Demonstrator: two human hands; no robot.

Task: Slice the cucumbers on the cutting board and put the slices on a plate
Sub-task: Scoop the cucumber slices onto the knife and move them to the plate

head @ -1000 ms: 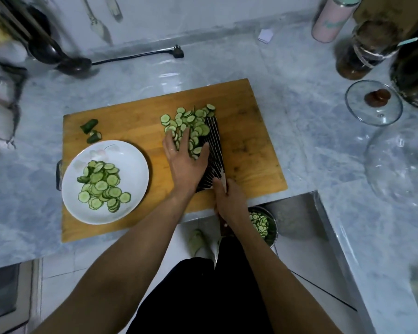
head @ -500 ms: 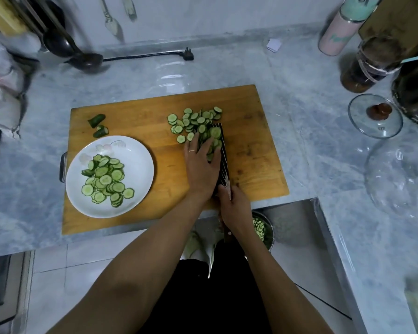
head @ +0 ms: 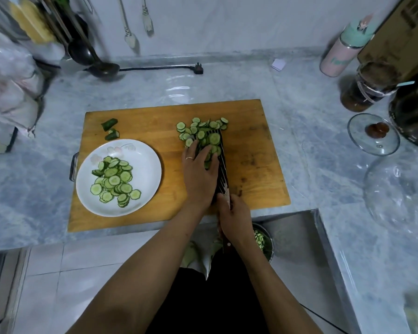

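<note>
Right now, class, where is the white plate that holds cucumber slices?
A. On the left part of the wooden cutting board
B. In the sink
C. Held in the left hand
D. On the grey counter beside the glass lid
A: the white plate rests on the left part of the wooden cutting board, while the left hand presses loose slices against the knife blade.

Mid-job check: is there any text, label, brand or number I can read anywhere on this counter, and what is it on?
Pink and mint bottle: green lettering on its side, too blurred to read.
Cardboard box: dark print, too blurred to read.
Jar: a band around it, no legible text.
Plate: flower pattern only, no words.
Nothing legible.
</note>
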